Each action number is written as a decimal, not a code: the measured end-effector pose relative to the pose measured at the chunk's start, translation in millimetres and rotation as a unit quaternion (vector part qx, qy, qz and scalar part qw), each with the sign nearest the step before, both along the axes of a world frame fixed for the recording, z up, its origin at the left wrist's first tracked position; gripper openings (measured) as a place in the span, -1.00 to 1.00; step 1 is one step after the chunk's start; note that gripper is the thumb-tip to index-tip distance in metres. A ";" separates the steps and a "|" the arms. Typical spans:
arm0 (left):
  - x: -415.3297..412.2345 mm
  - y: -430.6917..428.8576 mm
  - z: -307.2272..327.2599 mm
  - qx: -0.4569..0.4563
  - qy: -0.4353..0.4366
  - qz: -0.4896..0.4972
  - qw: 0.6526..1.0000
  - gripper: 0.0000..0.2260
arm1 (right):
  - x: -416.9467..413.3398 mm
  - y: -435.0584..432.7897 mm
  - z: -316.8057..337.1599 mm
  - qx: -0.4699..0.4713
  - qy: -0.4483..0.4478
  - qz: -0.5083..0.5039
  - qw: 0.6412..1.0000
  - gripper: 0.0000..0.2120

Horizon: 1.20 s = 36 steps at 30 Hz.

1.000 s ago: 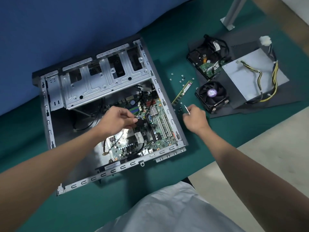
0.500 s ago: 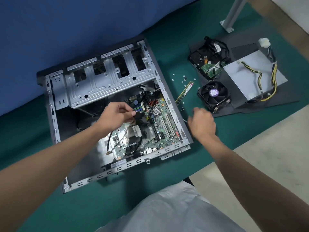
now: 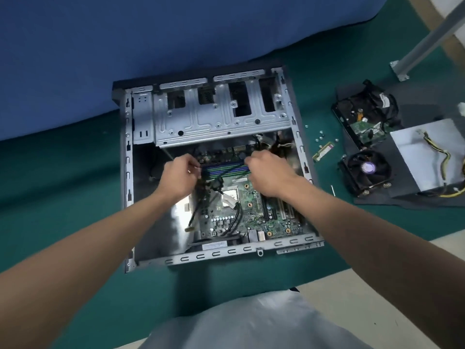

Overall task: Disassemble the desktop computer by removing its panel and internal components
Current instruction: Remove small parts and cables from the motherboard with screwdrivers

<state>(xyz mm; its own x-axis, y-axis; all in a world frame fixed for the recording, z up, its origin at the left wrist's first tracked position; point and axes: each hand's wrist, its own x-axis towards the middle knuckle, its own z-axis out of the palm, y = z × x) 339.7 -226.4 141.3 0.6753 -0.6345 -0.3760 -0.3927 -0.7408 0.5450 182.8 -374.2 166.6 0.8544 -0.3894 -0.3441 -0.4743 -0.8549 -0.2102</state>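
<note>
Open computer case (image 3: 219,122) lay flat on green table cover (image 3: 75,187), side panel off, motherboard (image 3: 254,217) seated in the lower right part of it under the drive cage. Both hands were inside the case. Left hand (image 3: 178,177) sat at the left end of the memory slots (image 3: 226,170), fingers curled, thumb against forefinger. What it pinched, if anything, could not be told. Right hand (image 3: 270,170) sat at the right end of the same slots, knuckles up, fingertips hidden underneath; grip could not be told. Black cables (image 3: 235,217) ran across the board below the left hand.

Removed parts were right of the case. Memory stick (image 3: 324,148) lay just beside the case wall, loose screws (image 3: 320,137) scattered near it. Hard drive (image 3: 362,122), cooler fan (image 3: 364,170) and power supply (image 3: 425,157) lay together on a dark sheet (image 3: 372,200), yellow wires trailing off the supply. Thin silver rod (image 3: 333,190) lay between case and fan, too small to name. Blue backdrop (image 3: 125,46) stood behind the case, metal leg (image 3: 427,39) at top right, and grey garment (image 3: 251,323) showed at bottom edge.
</note>
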 end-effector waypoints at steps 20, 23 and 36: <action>23.4 -2.4 -23.8 0.126 -0.115 -0.245 0.954 -0.68 | 18.8 -4.7 -37.5 -0.106 0.071 0.025 0.992 -0.61; 23.9 1.3 -24.4 0.090 -0.135 -0.252 0.954 -0.68 | 16.8 -3.5 -32.5 -0.119 0.069 0.015 0.990 -0.59; 17.4 12.8 -9.2 0.127 -0.084 -0.088 0.984 -0.81 | 33.3 10.4 -26.6 -0.132 0.053 -0.092 0.986 -0.71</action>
<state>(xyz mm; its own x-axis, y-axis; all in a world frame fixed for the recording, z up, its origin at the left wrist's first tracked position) 357.1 -213.6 132.1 0.6299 -0.6464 -0.4306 -0.5951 -0.7579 0.2672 216.1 -363.8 140.1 0.7259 -0.6215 -0.2944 -0.6331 -0.7711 0.0668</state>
